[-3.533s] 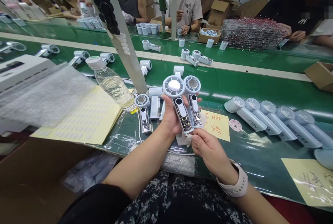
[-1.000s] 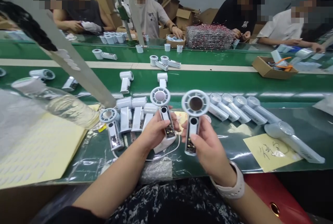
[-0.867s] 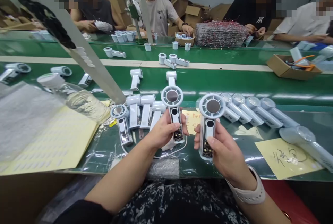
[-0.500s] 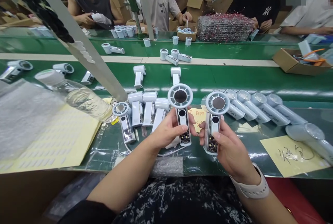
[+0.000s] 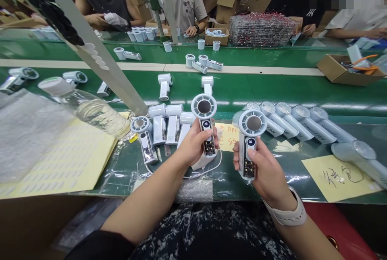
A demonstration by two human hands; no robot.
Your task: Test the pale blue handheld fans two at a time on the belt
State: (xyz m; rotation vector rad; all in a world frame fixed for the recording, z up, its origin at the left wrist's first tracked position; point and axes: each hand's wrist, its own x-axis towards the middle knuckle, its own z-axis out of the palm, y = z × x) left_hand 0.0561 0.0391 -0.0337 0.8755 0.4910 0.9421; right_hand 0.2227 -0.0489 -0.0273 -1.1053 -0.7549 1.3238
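Note:
My left hand (image 5: 193, 149) grips the handle of a small white handheld fan (image 5: 204, 109), held upright, its round display lit with a number. My right hand (image 5: 266, 169) grips a second white handheld fan (image 5: 251, 125) the same way, thumb on its handle, display also lit. Both fans hover above the green bench (image 5: 272, 90). A row of several more white fans (image 5: 165, 125) lies just left of my left hand. Another row of pale blue fans (image 5: 298, 121) lies to the right.
A water bottle (image 5: 87, 109) lies on yellow sticker sheets (image 5: 69, 163) at left. Yellow handwritten notes (image 5: 338, 173) sit at right. A slanted metal post (image 5: 105, 66) crosses the left. Other people work across the conveyor, with cardboard boxes (image 5: 338, 70) and loose fans.
Earlier my left hand held both fans; now each hand holds one, apart. Both displays have lit up within the last half second.

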